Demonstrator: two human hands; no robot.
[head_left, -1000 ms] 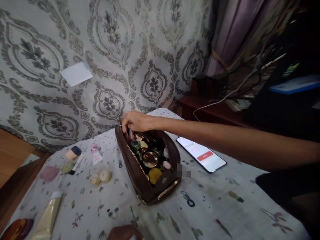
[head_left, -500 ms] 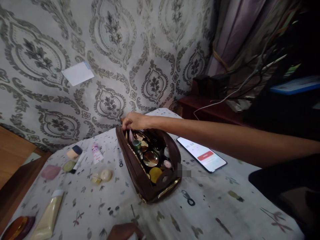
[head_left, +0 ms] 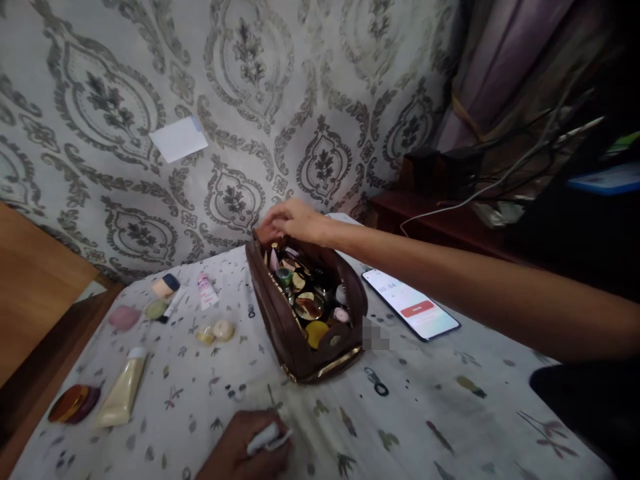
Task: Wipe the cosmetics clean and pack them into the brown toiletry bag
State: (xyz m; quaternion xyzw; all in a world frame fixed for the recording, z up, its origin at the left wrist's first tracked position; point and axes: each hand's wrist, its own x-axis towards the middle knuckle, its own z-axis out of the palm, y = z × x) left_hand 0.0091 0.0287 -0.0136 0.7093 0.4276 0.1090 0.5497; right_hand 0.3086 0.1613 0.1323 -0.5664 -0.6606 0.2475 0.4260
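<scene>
A brown zippered bag [head_left: 280, 327] stands open on the patterned cloth, full of cosmetics, among them a yellow round item [head_left: 317, 334] and a shiny round piece [head_left: 309, 306]. My right hand [head_left: 293, 221] is at the bag's far end, its fingers curled at the rim; what they hold, if anything, is hidden. Low in the view, my left hand [head_left: 250, 445] is closed around a small white item [head_left: 263, 439], near the cloth in front of the bag.
Left of the bag lie a cream tube [head_left: 123, 390], a dark red jar [head_left: 75, 403], a pink sponge [head_left: 125, 318], a pink tube [head_left: 207, 291] and small round pots [head_left: 223, 329]. A phone [head_left: 413, 303] lies right. The patterned wall [head_left: 240, 133] rises behind.
The view has shifted, so more of my left hand and its white item shows. My right hand has lifted slightly at the bag's far end.
</scene>
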